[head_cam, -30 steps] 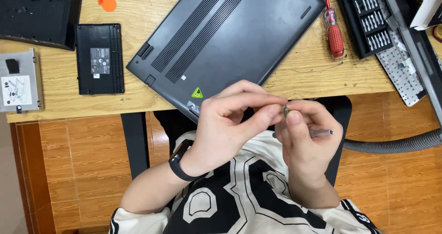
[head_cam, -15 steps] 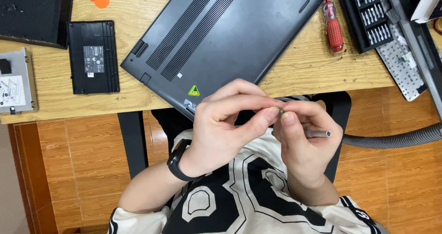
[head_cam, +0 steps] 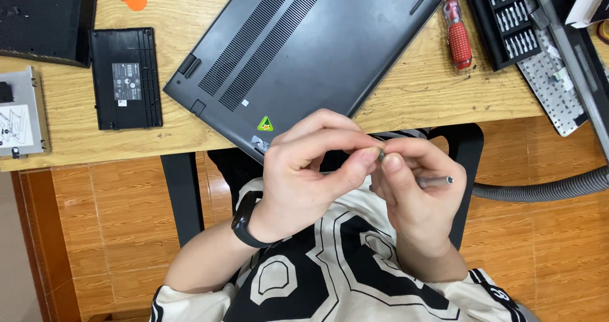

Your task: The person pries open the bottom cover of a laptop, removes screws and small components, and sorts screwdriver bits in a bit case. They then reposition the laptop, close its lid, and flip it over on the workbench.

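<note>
Below the desk edge, left hand (head_cam: pixel 304 176) pinches the tip of a slim metal screwdriver (head_cam: pixel 436 181); right hand (head_cam: pixel 415 195) grips its shaft. Laptop (head_cam: pixel 304 49) lies at 12 o'clock. Best kept steady, fingertips close together.

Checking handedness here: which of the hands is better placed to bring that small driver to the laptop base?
Right, probably. The right hand already grips the slim metal driver; the left hand only pinches its tip. The upturned laptop lies just ahead.
</note>
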